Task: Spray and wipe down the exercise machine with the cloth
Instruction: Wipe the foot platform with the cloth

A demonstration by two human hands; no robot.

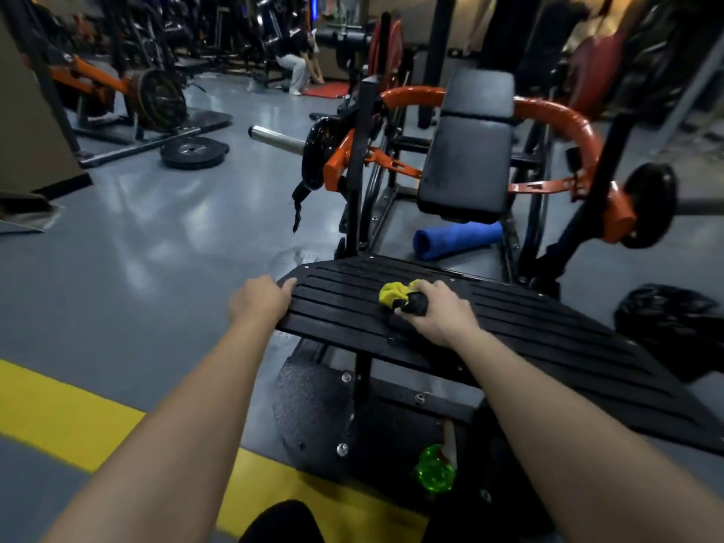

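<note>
Two bare forearms reach forward from the bottom edge toward the ribbed black footplate of the exercise machine. On the plate's left corner the left hand rests with its fingers curled over the edge, closed on the plate and on nothing else. The right hand sits near the middle of the plate, its grip pressed together around a bunched cloth, yellow on one side and dark on the other, which touches the ribbed surface. Below the plate, on the machine's base, lies a green spray bottle with a white and red head, between the two forearms and nearer the right one. Beyond the plate stand the black padded seat and the curved orange bar, with a rolled blue towel on the floor under the seat. A black bag lies at the right, just beside the plate. A yellow stripe crosses the grey floor at the lower left.
</note>
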